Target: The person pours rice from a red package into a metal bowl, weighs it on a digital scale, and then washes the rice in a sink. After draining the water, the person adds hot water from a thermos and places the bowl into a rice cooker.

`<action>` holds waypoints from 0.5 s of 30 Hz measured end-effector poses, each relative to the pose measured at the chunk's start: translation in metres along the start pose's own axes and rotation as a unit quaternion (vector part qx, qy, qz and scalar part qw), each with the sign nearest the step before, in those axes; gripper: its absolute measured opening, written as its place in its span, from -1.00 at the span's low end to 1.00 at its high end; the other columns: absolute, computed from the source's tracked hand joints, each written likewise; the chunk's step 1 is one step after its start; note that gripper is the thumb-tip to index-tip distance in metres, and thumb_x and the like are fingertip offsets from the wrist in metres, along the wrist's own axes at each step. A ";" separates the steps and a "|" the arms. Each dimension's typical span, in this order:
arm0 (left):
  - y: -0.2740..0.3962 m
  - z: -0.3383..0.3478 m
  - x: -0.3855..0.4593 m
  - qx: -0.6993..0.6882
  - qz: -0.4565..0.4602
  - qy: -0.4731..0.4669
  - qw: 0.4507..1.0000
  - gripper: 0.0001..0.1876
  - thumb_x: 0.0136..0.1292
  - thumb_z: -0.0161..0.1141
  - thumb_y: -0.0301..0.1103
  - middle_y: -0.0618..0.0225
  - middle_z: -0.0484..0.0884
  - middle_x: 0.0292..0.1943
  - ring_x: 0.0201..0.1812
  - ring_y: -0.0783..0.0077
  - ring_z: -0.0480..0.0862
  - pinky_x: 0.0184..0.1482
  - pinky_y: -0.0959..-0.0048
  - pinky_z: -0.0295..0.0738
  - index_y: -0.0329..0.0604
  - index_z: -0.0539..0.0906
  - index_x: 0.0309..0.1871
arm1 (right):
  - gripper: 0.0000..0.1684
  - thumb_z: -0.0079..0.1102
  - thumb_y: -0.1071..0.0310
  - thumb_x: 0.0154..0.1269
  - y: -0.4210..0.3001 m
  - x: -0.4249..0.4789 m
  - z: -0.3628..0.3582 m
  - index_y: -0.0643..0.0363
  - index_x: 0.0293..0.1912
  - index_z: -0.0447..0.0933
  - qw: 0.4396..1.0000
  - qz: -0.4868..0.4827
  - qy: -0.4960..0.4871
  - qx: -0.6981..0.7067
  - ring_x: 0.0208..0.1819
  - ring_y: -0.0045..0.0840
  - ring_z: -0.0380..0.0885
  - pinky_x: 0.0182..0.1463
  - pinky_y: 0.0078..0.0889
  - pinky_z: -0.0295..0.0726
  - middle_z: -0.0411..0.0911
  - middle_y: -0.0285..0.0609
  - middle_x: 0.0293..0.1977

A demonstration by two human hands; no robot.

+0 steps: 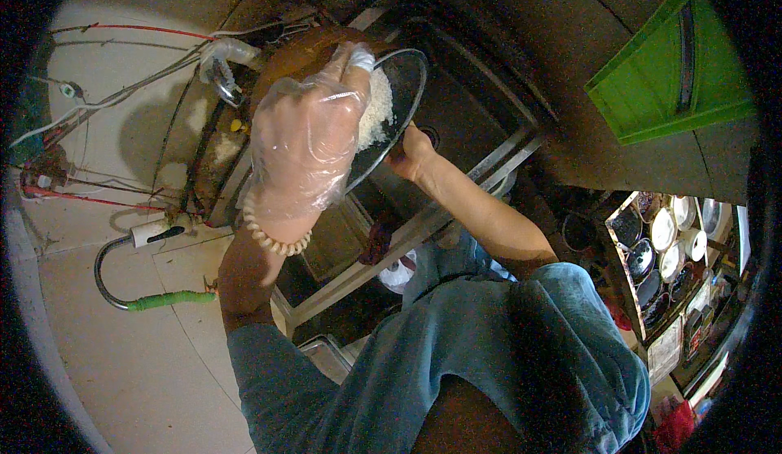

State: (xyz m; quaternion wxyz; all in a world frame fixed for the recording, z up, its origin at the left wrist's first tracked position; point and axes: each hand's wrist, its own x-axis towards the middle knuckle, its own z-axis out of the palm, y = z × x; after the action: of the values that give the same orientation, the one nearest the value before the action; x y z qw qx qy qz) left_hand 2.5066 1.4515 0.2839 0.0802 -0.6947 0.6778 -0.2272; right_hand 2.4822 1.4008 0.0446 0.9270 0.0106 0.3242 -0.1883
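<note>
A round bowl [380, 159] with a shiny metal rim contains white grains that look like rice [376, 112]. My left hand [308, 142], in a clear plastic glove, lies across the bowl's near-left part, its fingertips close to the far rim. A white patch shows on one finger, and a pale coiled band [278, 237] circles the wrist. Whether the left fingers grip anything is hidden. At the bowl's right side, my bare right hand [410, 151] holds it by the outside, its fingers out of sight behind the rim. Both hands are over a dark metal sink [470, 106].
A plastic-wrapped tap [229, 66] juts from the tiled wall, with loose wires [128, 75] beside it. Lower left is a curved metal pipe [104, 271] with green wrapping. A green plastic container [657, 81] stands upper right. Several bowls and pots [663, 231] crowd a stand at right.
</note>
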 end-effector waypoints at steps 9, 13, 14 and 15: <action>-0.004 0.006 0.000 0.037 0.051 0.057 0.996 -0.72 0.09 0.15 -0.42 0.30 0.67 -0.05 -0.47 0.24 0.68 -0.41 0.41 0.60 -0.16 0.62 -0.09 | -0.49 -0.47 0.00 0.52 -0.003 -0.008 0.007 -0.02 0.04 0.48 0.999 0.020 -0.025 0.020 -0.06 -0.48 0.56 0.01 -0.30 0.57 0.57 -0.31 -0.04; -0.004 0.004 0.000 0.014 0.046 0.047 0.998 -0.66 0.06 0.13 -0.48 0.27 0.66 -0.04 -0.40 0.21 0.70 -0.34 0.37 0.59 -0.15 0.60 -0.04 | -0.49 -0.47 0.02 0.52 -0.003 -0.009 0.010 0.00 0.05 0.48 1.000 0.015 -0.012 0.009 -0.04 -0.47 0.55 0.09 -0.27 0.53 0.56 -0.30 -0.01; -0.004 0.004 -0.002 0.004 0.037 0.042 0.998 -0.61 0.03 0.12 -0.54 0.25 0.66 -0.04 -0.35 0.19 0.69 -0.29 0.33 0.58 -0.14 0.58 0.00 | -0.50 -0.46 0.02 0.52 -0.002 -0.011 0.011 0.00 0.05 0.48 1.000 0.016 -0.007 0.006 -0.04 -0.47 0.55 0.10 -0.27 0.53 0.56 -0.30 -0.01; -0.003 0.004 -0.001 -0.007 0.031 0.039 0.999 -0.55 0.00 0.10 -0.60 0.24 0.66 -0.05 -0.31 0.17 0.69 -0.24 0.28 0.57 -0.12 0.56 0.04 | -0.50 -0.44 0.02 0.52 -0.003 -0.011 0.011 0.00 0.04 0.48 1.000 0.014 -0.001 0.003 -0.04 -0.46 0.56 0.10 -0.26 0.52 0.56 -0.30 -0.02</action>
State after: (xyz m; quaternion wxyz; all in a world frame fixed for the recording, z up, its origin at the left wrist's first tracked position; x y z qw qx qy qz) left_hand 2.5111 1.4520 0.2811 0.0554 -0.6641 0.7036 -0.2468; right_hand 2.4799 1.4003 0.0602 0.9298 0.0180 0.3225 -0.1767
